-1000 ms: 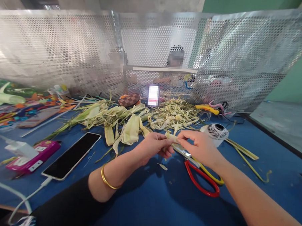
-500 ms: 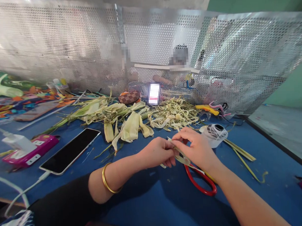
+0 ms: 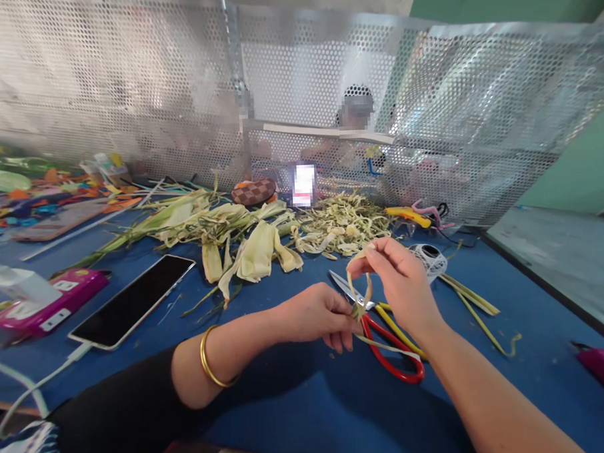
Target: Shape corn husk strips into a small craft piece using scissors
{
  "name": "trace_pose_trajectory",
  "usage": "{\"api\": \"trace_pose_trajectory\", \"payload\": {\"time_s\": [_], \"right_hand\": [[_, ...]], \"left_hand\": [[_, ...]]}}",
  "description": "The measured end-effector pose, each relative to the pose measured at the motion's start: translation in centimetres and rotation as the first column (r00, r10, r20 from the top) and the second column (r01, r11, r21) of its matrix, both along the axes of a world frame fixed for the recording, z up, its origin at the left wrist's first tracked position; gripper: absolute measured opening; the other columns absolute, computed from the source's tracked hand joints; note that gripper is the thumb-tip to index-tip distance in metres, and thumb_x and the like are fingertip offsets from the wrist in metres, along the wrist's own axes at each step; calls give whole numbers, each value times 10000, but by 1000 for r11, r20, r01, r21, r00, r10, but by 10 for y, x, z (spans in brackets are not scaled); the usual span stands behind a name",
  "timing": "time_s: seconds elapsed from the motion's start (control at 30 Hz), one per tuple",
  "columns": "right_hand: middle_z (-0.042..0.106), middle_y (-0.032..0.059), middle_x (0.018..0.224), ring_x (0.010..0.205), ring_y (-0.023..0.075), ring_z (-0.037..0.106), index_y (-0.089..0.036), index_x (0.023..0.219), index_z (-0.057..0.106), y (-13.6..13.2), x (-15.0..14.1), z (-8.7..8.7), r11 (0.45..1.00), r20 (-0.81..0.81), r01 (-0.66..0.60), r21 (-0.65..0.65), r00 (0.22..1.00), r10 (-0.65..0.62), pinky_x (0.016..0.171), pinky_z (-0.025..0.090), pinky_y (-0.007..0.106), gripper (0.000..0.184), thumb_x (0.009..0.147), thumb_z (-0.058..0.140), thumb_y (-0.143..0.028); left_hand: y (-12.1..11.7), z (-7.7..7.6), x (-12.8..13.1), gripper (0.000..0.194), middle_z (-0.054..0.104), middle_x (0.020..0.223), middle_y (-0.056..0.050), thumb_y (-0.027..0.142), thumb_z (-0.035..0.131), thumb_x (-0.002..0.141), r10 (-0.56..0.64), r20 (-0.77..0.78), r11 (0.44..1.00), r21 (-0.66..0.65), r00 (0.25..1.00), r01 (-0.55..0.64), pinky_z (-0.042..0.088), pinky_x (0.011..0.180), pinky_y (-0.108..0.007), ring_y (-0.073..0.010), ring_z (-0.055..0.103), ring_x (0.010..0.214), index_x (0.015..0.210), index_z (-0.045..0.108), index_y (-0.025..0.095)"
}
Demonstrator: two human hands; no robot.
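Observation:
A narrow pale strip of corn husk point(image 3: 369, 292) runs between my two hands, curving into a loop. My left hand point(image 3: 320, 316) is closed and pinches its lower part, with a tail of the strip trailing right over the scissors. Higher up and to the right, my right hand point(image 3: 402, 279) pinches the top of the loop between thumb and fingers. Scissors point(image 3: 394, 366) with one red and one yellow handle lie on the blue table beneath the hands, blades pointing up-left. Part of the yellow handle is hidden by my right hand.
Broad corn husks point(image 3: 258, 252) and a heap of thin husk strips point(image 3: 349, 218) lie behind the hands. A white thread spool point(image 3: 431, 261) stands right, beside yellowish stalks point(image 3: 470, 292). A phone point(image 3: 135, 300) and purple power strip point(image 3: 50, 301) lie left. A perforated screen point(image 3: 295, 73) borders the table.
My hands have drawn apart, the right one going up and right while still pinching the strip. A loop of husk now shows between them, and the scissors' blades have come into sight.

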State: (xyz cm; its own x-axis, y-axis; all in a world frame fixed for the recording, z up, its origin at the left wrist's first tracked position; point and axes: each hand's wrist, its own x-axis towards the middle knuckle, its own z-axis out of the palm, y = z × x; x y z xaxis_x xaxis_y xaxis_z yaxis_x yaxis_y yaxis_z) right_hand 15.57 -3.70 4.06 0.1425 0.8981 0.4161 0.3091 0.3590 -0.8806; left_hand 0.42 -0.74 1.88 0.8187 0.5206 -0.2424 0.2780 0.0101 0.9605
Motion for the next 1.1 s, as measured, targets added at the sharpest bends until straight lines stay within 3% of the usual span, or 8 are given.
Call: {"api": "trace_pose_trajectory", "payload": {"time_s": [0.23,0.43,0.63,0.8,0.9,0.97,1.03,1.1], "right_hand": [[724,38,796,787,193,684,-218,789,504,4,-2,-8,997,-68,-65,-44,996,62,787,516,373,191,882,492,-385],[693,29,785,760,193,648,-221,1006,501,12,14,-14,999,319,23,-28,948,-13,726,457,335,227,911,441,-419],[515,-47,546,508,146,492,-221,911,531,17,19,-21,997,535,77,-23,843,-53,525,356,265,196,885,448,-396],[599,-24,571,521,154,545,-212,794,569,25,24,-31,961,597,18,-277,787,157,518,390,266,123,832,512,-314],[685,44,776,705,195,622,-203,839,620,18,24,-22,991,626,123,47,770,-125,645,449,320,126,842,538,-298],[685,68,864,824,210,619,-202,884,638,8,20,-10,884,560,136,447,728,-395,759,438,359,143,884,506,-257],[666,46,799,768,180,604,-199,867,634,-3,13,-1,785,574,-56,617,714,-401,755,428,341,130,882,507,-174],[650,36,772,717,164,579,-181,889,631,-11,5,1,766,724,-289,574,616,-310,744,413,342,132,868,507,-143]], "left_hand": [[1,-2,-1,178,617,548,30,300,643,748,-53,-9,998,-37,999,53,462,526,-201,-72,551,455,649,652,153],[6,4,-4,206,625,558,13,340,631,761,101,92,986,-140,991,-88,467,518,-206,-80,567,464,711,674,144],[14,5,-8,218,615,551,4,348,660,731,143,153,969,-224,978,-107,469,497,-213,-87,561,456,733,695,133],[14,2,-7,226,625,552,-3,355,677,716,146,117,960,-256,982,-112,429,459,-193,-86,557,458,718,691,129],[14,2,-7,232,656,606,-20,355,684,712,192,111,939,-309,975,-150,419,463,-197,-97,584,499,744,694,126],[16,1,-7,224,679,667,-37,342,677,719,265,126,913,-351,956,-207,369,435,-186,-105,608,549,779,697,126],[19,0,-7,199,686,700,-49,313,674,717,350,143,875,-402,926,-269,291,405,-178,-107,618,588,779,690,124],[23,-2,-6,154,654,647,-27,272,669,714,441,157,827,-455,884,-331,223,390,-183,-79,573,539,733,674,120]]}}
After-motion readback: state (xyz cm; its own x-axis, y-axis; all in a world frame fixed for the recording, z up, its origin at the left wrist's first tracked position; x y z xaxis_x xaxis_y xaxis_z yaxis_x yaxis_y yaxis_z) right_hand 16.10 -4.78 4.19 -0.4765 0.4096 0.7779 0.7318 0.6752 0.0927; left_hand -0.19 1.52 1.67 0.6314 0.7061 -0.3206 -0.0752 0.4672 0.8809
